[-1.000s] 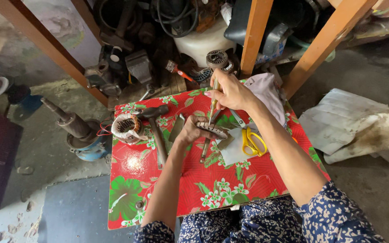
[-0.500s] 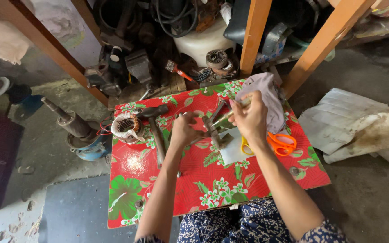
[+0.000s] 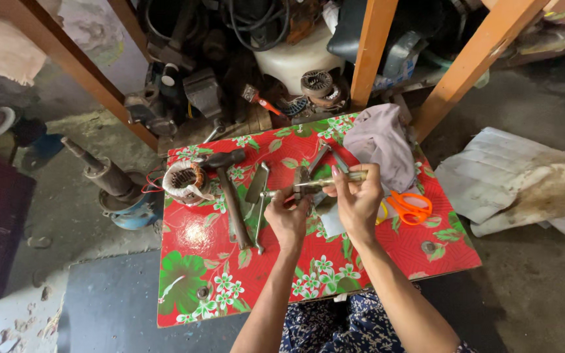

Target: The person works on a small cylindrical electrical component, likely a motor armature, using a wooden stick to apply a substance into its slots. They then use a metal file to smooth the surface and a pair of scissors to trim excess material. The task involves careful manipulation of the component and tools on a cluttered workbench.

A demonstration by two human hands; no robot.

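Hands (image 3: pixel 289 219) (image 3: pixel 358 199) holding one rod (image 3: pixel 312 185), one hammer (image 3: pixel 227 189)

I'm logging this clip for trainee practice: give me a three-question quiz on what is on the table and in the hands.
1. True or false: the orange-handled scissors lie to the right of the right hand.
2. What do both hands, including the left hand, hold? A) slim metal rod B) wooden-handled hammer C) pale crumpled cloth
3. What sits at the table's left edge, beside the hammer head?

Key: 1 true; 2 A; 3 copper-wound motor stator.
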